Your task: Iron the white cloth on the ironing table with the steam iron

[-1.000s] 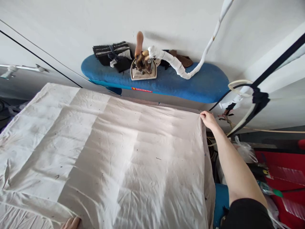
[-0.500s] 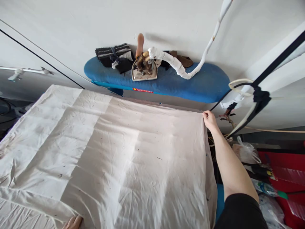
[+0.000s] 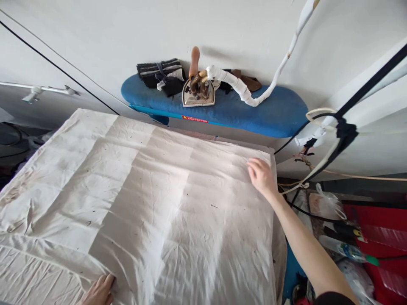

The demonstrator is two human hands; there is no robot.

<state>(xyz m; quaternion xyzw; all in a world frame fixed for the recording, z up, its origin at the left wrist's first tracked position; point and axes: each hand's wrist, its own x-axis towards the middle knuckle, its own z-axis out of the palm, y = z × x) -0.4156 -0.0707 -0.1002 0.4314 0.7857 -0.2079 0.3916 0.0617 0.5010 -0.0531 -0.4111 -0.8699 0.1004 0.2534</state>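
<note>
A large off-white cloth (image 3: 203, 212) covers the table in front of me, with fold creases, wrinkles and several loose bits of thread on it. At the near left edge, my left hand (image 3: 99, 289) has its fingers bent and closed on the cloth, and wrinkles run out from it. My right hand (image 3: 261, 174) is over the cloth near its far right corner, fingers loosely stretched and thumb apart, holding nothing. Whether its fingertips touch the cloth I cannot tell.
Behind the table stands a blue padded ironing board (image 3: 254, 114) bearing a steam iron (image 3: 199, 95) and a tied dark fabric bundle (image 3: 162, 76). A white-wrapped hose (image 3: 276, 80) rises from the iron. At right are cables (image 3: 345, 131), a plastic bottle (image 3: 349, 250) and red material (image 3: 381, 224).
My right hand has let go of the cloth's far right corner and moved left and slightly toward me, its fingers opening. My left hand stays on the near edge. The view has shifted slightly.
</note>
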